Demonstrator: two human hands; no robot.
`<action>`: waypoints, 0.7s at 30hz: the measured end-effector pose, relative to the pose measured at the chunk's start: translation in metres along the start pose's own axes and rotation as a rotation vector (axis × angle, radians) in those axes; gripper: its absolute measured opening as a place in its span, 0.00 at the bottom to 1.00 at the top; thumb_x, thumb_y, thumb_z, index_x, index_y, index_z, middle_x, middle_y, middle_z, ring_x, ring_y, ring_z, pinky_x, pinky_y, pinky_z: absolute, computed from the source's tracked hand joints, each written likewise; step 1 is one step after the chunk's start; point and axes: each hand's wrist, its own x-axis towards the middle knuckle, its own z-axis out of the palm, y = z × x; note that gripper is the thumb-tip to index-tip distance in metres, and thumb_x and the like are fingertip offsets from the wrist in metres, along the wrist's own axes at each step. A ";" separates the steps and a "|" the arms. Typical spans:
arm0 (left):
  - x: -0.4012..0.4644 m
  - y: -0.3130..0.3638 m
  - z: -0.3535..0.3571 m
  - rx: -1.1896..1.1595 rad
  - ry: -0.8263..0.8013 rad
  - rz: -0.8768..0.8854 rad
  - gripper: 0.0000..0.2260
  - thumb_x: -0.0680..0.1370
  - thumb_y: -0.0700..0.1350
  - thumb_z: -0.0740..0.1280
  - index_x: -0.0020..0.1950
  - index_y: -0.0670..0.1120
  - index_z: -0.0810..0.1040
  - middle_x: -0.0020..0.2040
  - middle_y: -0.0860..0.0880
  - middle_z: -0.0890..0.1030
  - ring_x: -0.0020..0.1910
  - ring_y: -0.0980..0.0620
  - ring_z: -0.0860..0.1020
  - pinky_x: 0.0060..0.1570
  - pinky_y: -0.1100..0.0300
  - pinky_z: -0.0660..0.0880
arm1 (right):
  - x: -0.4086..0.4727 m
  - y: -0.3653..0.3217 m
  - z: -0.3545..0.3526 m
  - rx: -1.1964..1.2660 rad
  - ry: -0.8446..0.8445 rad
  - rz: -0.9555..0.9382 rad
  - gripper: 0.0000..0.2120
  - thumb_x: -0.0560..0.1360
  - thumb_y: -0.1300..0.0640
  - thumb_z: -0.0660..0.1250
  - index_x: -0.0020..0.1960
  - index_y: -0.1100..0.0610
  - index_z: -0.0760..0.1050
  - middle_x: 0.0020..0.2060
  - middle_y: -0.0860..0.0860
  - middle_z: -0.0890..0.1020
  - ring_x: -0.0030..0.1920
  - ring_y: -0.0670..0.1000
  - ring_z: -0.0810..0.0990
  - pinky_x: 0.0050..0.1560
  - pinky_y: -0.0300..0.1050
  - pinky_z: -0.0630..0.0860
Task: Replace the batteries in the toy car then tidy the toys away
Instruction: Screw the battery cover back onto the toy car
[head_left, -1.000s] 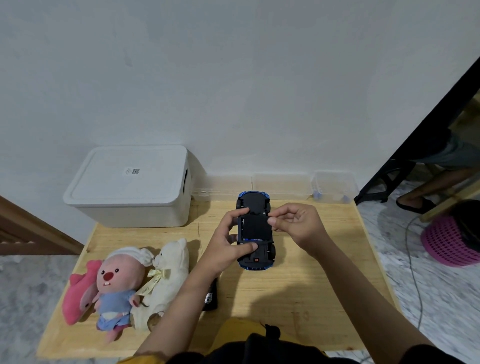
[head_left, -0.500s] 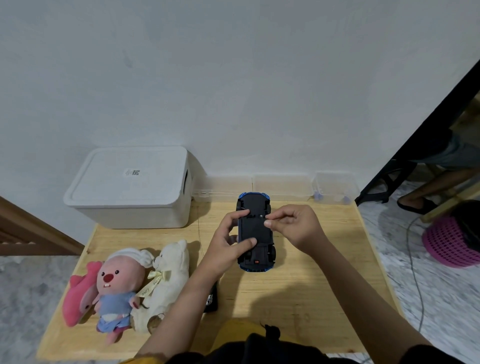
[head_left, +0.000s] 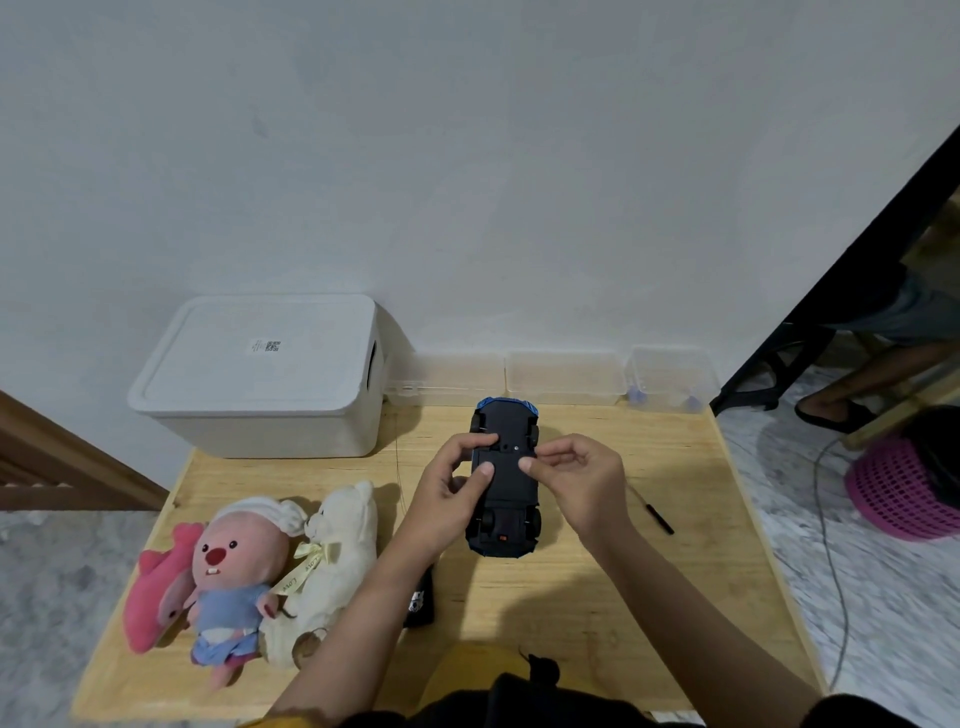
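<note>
Fingers (head_left: 480, 470) of the left hand (head_left: 447, 499) grip the upturned toy car (head_left: 505, 483); the right hand (head_left: 576, 480) pinches at its belly

Battery cover seems shut: likely next, work it free; car on tabletop (head_left: 597, 597). Ribbon (head_left: 306, 569) reads "Love"; storage box (head_left: 260, 374) label unreadable

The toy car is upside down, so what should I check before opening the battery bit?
1. Toy car belly up: ok.
2. Left hand gripping the car's side: ok.
3. Right hand fingertips on the underside: ok.
4. Screwdriver within reach on the table: ok.
5. Cover screw out: cannot tell.
6. New batteries nearby: cannot tell.
</note>
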 end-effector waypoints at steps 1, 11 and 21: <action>-0.001 -0.003 0.001 0.023 -0.002 -0.009 0.11 0.79 0.40 0.64 0.60 0.52 0.76 0.52 0.49 0.79 0.43 0.46 0.80 0.45 0.39 0.78 | -0.001 0.006 0.000 -0.034 0.012 -0.004 0.08 0.64 0.63 0.78 0.38 0.57 0.79 0.33 0.52 0.82 0.34 0.47 0.80 0.39 0.39 0.79; -0.008 -0.015 0.001 0.083 -0.029 -0.132 0.18 0.81 0.40 0.60 0.66 0.60 0.71 0.61 0.56 0.76 0.50 0.63 0.80 0.46 0.62 0.80 | 0.001 0.087 -0.058 -0.598 0.256 -0.095 0.09 0.71 0.59 0.72 0.49 0.61 0.80 0.39 0.54 0.82 0.39 0.51 0.78 0.45 0.46 0.75; -0.007 -0.016 0.001 0.095 0.005 -0.142 0.17 0.81 0.41 0.61 0.66 0.58 0.71 0.62 0.54 0.76 0.46 0.64 0.80 0.46 0.57 0.81 | 0.013 0.128 -0.096 -0.860 0.402 0.188 0.09 0.73 0.58 0.69 0.51 0.59 0.82 0.49 0.59 0.77 0.50 0.61 0.74 0.49 0.54 0.73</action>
